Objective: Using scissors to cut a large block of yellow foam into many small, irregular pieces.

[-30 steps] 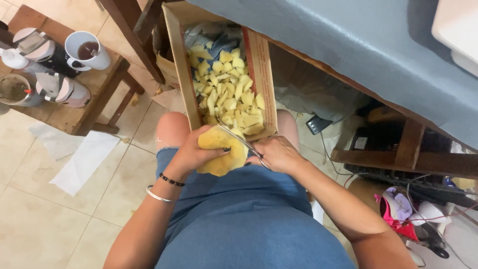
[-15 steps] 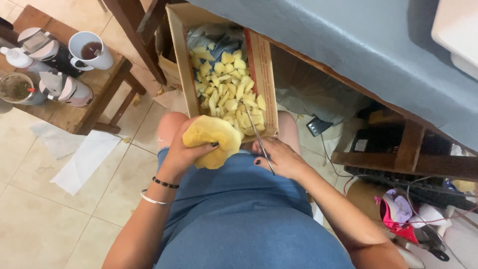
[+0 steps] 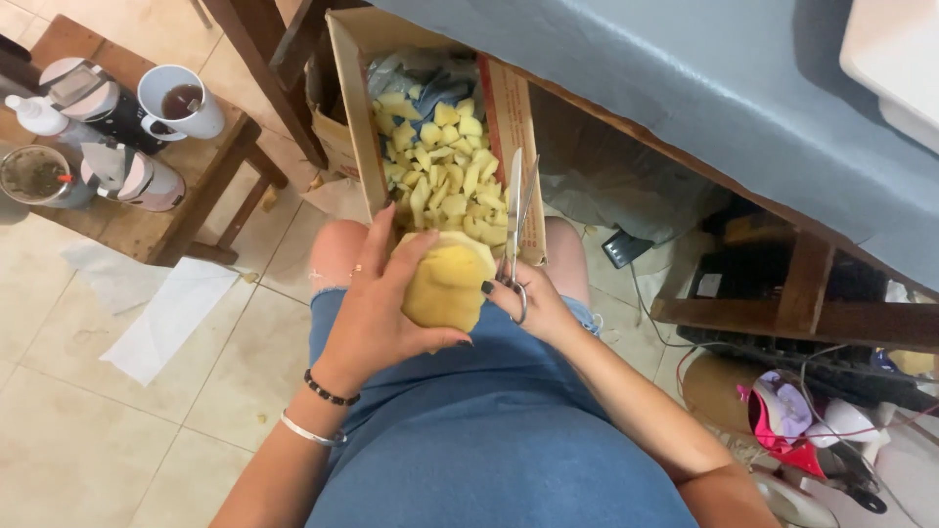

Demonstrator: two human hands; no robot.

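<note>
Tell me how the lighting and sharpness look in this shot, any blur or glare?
Head view: soft, even light with no harsh glare; the left hand and the yellow foam piece look sharp, as do the scissors in the right hand. Under the table at right it falls into shadow, dimming the clutter there. Wide-lens bending shows toward the frame edges.

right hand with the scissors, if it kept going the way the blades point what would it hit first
Probably the yellow cut pieces in the cardboard box; the scissors in the right hand already point over it, though depth is unclear.
</note>
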